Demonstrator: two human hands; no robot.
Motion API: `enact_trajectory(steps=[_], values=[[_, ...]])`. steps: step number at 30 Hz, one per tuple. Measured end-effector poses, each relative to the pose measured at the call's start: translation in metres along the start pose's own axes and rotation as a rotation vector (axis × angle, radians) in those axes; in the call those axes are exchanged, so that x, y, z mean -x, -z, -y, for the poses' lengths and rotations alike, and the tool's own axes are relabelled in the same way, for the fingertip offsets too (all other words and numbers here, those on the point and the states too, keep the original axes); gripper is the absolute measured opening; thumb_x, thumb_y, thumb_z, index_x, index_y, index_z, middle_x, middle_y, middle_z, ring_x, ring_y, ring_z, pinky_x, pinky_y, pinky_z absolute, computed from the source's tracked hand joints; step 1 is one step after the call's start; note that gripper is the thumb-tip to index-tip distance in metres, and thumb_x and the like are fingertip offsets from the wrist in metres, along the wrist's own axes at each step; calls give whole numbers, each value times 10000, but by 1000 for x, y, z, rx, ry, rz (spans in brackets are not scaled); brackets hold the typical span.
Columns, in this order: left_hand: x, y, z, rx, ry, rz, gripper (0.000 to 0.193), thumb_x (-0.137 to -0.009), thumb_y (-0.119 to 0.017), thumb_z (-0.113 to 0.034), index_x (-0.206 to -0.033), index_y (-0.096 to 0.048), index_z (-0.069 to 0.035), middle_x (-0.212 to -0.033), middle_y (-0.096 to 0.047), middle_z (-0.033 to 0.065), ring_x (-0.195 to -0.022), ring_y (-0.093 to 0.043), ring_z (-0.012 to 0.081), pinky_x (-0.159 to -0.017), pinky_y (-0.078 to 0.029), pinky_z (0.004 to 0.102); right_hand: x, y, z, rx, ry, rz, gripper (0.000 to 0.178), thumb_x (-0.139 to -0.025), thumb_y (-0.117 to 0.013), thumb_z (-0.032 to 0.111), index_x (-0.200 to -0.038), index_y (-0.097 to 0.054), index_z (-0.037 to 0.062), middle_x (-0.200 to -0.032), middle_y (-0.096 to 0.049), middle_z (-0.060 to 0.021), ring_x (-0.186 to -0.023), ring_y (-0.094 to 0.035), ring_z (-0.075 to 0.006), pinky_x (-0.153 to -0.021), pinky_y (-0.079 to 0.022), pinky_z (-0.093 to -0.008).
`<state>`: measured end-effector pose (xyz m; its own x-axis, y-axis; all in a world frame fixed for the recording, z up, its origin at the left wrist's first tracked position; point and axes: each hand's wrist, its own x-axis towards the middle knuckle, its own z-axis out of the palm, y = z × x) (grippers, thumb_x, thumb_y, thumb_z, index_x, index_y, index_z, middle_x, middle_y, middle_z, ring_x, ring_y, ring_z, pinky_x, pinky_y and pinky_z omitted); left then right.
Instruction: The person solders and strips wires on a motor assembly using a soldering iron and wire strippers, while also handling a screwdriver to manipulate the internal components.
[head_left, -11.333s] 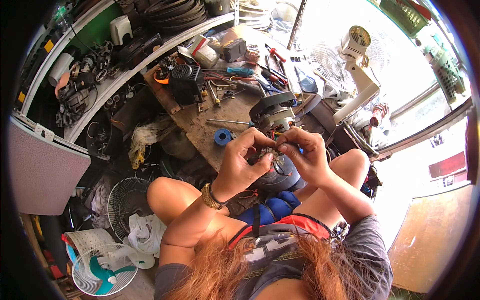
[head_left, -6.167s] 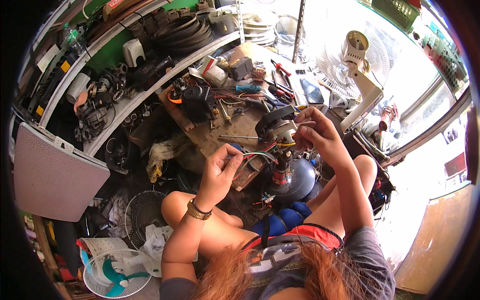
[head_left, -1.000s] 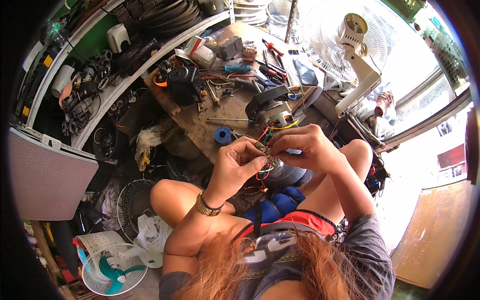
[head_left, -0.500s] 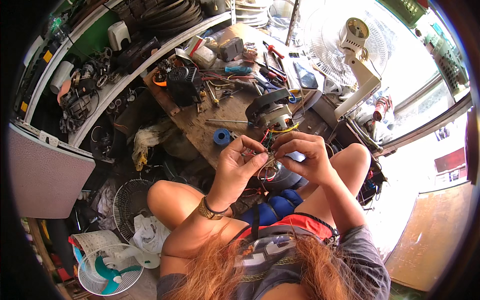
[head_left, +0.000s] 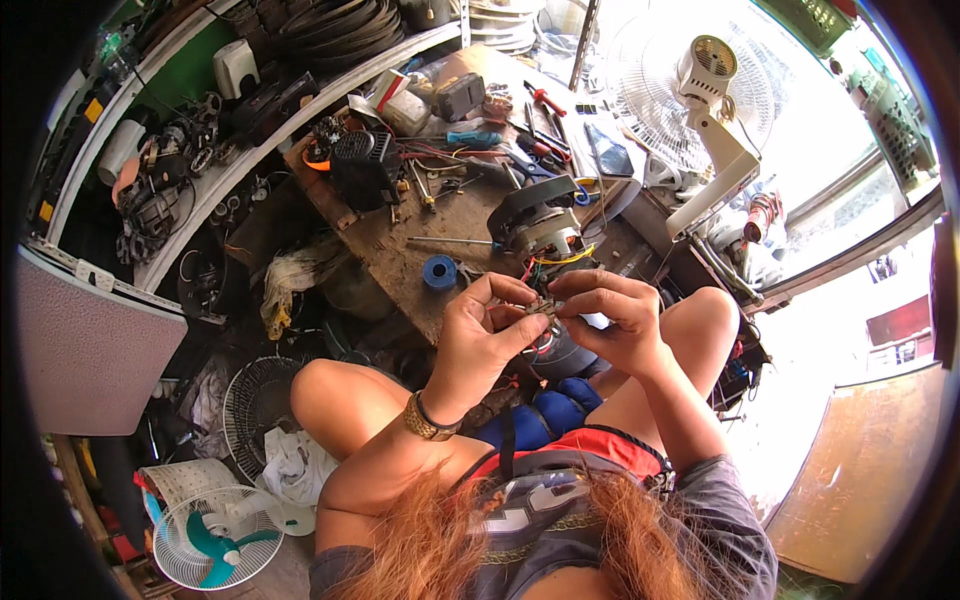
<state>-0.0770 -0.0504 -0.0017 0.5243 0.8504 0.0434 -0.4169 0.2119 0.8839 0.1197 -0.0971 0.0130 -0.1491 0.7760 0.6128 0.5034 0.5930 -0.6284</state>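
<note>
A joining or twisting of the thin wire ends [head_left: 540,308] appears to be in hand, the bundle being held just above the lap, at six o'clock from the fan motor [head_left: 538,228] on the worktop [head_left: 400,250]. The left hand [head_left: 478,335] and right hand [head_left: 612,312] are raised fingertip to fingertip, each grip pinched closed on the wires. Steady, fine finger work seems called for next.

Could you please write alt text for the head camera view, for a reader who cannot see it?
Seated at a cluttered wooden workbench, a person pinches thin wires between left hand and right hand. A fan motor and blue tape roll lie just beyond.
</note>
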Motion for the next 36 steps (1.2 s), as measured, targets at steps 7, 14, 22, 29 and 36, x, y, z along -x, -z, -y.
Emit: enact_trajectory(steps=[7,14,22,29,36], values=[[0,-2,11,-148,-82,-28,207,-868,-706,91,-995,-567,6,-1074,-591,59,-905,-653,99,-804,-588,243,3,-4,-4,284,224,-87,248,-661,-762,-71,-873,-718,49,-978,-727,-130,-739,-690,-212,-615,-551,-303],[-1,-24,11,-444,-434,-150,190,-800,-736,102,-876,-611,-19,-925,-559,64,-950,-665,142,-737,-583,226,16,-26,-5,251,59,-321,248,-648,-782,-38,-868,-709,53,-887,-683,-90,-705,-653,-207,-591,-516,-289],[-5,-2,19,-1052,-1022,-26,311,-669,-773,98,-846,-640,-121,-989,-621,75,-905,-673,292,-701,-581,346,19,-53,7,-496,-561,-498,91,-798,-710,-31,-829,-644,22,-767,-611,20,-643,-506,-40,-556,-390,-217],[-18,31,15,-1083,-1133,214,335,-671,-808,80,-843,-622,-140,-1012,-613,69,-893,-673,273,-668,-591,330,16,-35,-2,-1594,-1302,-55,196,-958,-578,258,-811,-577,129,-683,-464,51,-590,-422,-82,-504,-305,-241],[-9,18,16,-750,-745,-91,272,-814,-762,90,-898,-542,-45,-1021,-513,97,-944,-593,186,-781,-551,277,12,-23,19,-134,-507,-181,303,-799,-803,67,-1071,-676,25,-849,-651,-27,-748,-577,-95,-609,-457,-277]])
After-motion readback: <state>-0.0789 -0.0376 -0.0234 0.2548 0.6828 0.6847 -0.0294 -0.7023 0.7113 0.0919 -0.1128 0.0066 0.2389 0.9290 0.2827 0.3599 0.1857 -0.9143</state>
